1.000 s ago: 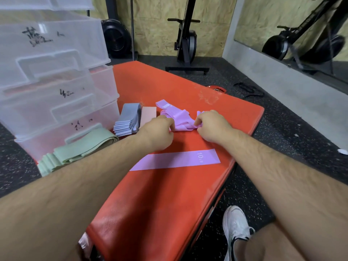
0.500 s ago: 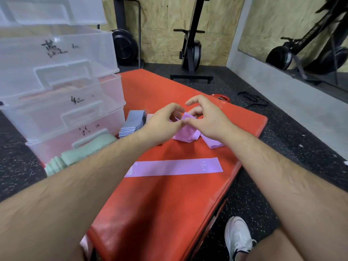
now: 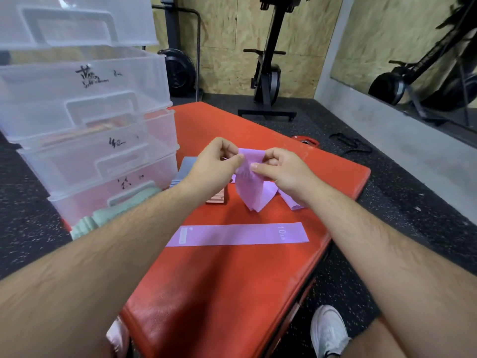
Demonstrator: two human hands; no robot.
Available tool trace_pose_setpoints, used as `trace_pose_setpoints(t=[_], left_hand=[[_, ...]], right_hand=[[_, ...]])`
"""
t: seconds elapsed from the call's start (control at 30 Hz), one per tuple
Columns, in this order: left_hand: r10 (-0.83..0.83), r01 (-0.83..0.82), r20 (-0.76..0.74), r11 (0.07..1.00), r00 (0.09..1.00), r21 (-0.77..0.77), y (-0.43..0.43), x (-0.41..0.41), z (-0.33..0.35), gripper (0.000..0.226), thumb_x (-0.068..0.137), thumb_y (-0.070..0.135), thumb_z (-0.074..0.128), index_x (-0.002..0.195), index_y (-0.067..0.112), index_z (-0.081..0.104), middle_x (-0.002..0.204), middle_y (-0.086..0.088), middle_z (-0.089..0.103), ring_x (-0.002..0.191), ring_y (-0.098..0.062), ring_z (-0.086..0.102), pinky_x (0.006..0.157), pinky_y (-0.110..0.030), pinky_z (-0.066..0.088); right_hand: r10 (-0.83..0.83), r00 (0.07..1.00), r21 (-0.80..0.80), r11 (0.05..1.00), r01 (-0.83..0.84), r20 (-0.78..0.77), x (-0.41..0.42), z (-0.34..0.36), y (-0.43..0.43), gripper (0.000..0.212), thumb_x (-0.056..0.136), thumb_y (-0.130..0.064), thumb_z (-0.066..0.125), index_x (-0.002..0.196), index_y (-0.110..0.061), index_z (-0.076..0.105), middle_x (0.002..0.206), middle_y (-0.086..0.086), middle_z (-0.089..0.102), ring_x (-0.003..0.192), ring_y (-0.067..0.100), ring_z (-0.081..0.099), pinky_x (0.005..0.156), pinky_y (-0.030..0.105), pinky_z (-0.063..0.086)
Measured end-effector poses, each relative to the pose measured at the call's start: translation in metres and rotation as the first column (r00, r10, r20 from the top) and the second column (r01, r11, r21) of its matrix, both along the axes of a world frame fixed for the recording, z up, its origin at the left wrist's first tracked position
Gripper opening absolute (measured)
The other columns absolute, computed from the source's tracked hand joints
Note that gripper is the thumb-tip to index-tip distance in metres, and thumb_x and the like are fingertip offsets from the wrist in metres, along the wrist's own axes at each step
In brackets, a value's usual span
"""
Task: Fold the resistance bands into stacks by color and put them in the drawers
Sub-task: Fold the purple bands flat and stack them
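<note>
Well, both hands are raised over the red desk (image 3: 219, 293), sharing one purple band (image 3: 251, 195). The left hand (image 3: 214, 164) pinches its upper left edge, the right hand (image 3: 281, 169) grips its upper right edge with curled fingers, and the band droops towards the desk. Nearer, a second purple band (image 3: 237, 235) lies flat, marked 10 LB. On the left stand clear stacked drawers (image 3: 90, 120), with green bands (image 3: 113, 213) at their foot and a grey-blue stack (image 3: 187, 167) beside them.

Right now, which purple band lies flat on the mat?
The band marked 10, nearest the person. The held band hangs between the left hand and right hand; a crumpled band lies behind.
</note>
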State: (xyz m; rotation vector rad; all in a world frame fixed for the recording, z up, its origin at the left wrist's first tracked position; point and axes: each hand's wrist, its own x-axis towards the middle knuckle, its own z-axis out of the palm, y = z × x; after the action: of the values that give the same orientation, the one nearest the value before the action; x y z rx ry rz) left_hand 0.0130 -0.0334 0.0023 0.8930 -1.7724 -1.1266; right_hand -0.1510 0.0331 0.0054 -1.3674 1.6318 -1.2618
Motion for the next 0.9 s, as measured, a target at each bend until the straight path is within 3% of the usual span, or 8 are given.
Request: trace_pose_setpoints(t=[0.13,0.23,0.37,0.53,0.6,0.7,0.83,0.9], left_hand=[[-0.122,0.125,0.049,0.991,0.991,-0.057,0.002,0.005,0.005,0.032,0.087,0.022,0.075,0.117,0.023,0.063,0.089,-0.001,0.063,0.070,-0.005,0.057,0.059,-0.016,0.046],[-0.074,0.082,0.056,0.987,0.996,-0.141,0.005,0.005,0.008,0.016,0.089,0.016,0.072,0.104,0.011,0.070,0.077,0.006,0.062,0.059,0.006,0.052,0.057,-0.010,0.042],[0.033,-0.028,0.036,0.989,0.999,-0.144,0.001,0.010,0.009,0.005,0.088,0.019,0.072,0.087,0.014,0.072,0.067,0.008,0.059,0.059,-0.003,0.051,0.060,-0.022,0.046],[0.066,-0.062,0.039,0.992,0.997,-0.109,-0.009,0.023,0.008,0.005,0.089,0.020,0.070,0.084,0.020,0.070,0.072,0.005,0.058,0.067,-0.010,0.052,0.066,-0.031,0.047],[0.085,-0.078,0.062,0.991,0.994,-0.105,-0.012,0.031,0.006,0.009,0.091,0.020,0.068,0.082,0.023,0.066,0.072,0.007,0.056,0.067,-0.009,0.049,0.067,-0.030,0.044],[0.124,-0.113,0.114,0.989,0.986,-0.093,-0.014,0.045,-0.001,0.011,0.094,0.019,0.063,0.084,0.023,0.062,0.070,0.010,0.049,0.061,-0.006,0.042,0.061,-0.022,0.038],[0.223,-0.210,0.148,0.973,0.963,-0.099,-0.015,0.064,-0.008,0.002,0.094,0.018,0.063,0.095,0.019,0.061,0.072,0.009,0.049,0.062,-0.006,0.043,0.057,-0.019,0.037],[0.236,-0.219,0.186,0.970,0.954,-0.110,-0.015,0.074,-0.011,0.005,0.094,0.017,0.063,0.099,0.018,0.061,0.072,0.006,0.049,0.061,-0.009,0.044,0.058,-0.025,0.039]], right_hand=[[0.064,0.993,-0.031,0.997,-0.068,-0.100,0.010,0.005,0.002,0.013,0.091,0.001,0.061,0.095,-0.010,0.068,0.079,0.011,0.065,0.074,0.016,0.057,0.069,0.029,0.045],[0.082,0.987,-0.023,0.996,-0.086,-0.138,0.013,0.003,0.000,0.011,0.092,-0.002,0.061,0.096,-0.010,0.067,0.071,0.004,0.058,0.069,0.012,0.048,0.062,0.025,0.038],[0.137,0.988,0.037,0.990,-0.135,-0.066,0.016,0.003,0.001,0.032,0.090,-0.014,0.073,0.116,-0.005,0.059,0.094,0.011,0.071,0.080,0.020,0.064,0.072,0.032,0.048],[0.200,0.962,0.119,0.977,-0.180,-0.185,0.005,0.000,0.004,0.033,0.079,-0.019,0.084,0.102,-0.006,0.064,0.088,0.021,0.071,0.076,0.017,0.062,0.075,0.035,0.047],[0.211,0.952,0.151,0.972,-0.181,-0.222,-0.003,0.000,0.006,0.028,0.076,-0.021,0.086,0.096,-0.014,0.067,0.082,0.014,0.072,0.073,0.012,0.062,0.075,0.033,0.048],[0.225,0.926,0.207,0.964,-0.167,-0.304,-0.016,0.000,0.009,0.040,0.064,-0.039,0.088,0.094,-0.022,0.068,0.081,0.006,0.063,0.074,0.013,0.057,0.078,0.037,0.049],[0.246,0.875,0.274,0.952,-0.137,-0.416,-0.034,0.002,0.019,0.036,0.075,-0.024,0.087,0.103,-0.025,0.065,0.072,-0.007,0.061,0.063,0.006,0.055,0.069,0.030,0.046],[0.253,0.863,0.310,0.943,-0.119,-0.438,-0.041,0.003,0.027,0.037,0.078,-0.020,0.085,0.107,-0.022,0.063,0.070,-0.007,0.059,0.059,0.007,0.053,0.061,0.026,0.044]])
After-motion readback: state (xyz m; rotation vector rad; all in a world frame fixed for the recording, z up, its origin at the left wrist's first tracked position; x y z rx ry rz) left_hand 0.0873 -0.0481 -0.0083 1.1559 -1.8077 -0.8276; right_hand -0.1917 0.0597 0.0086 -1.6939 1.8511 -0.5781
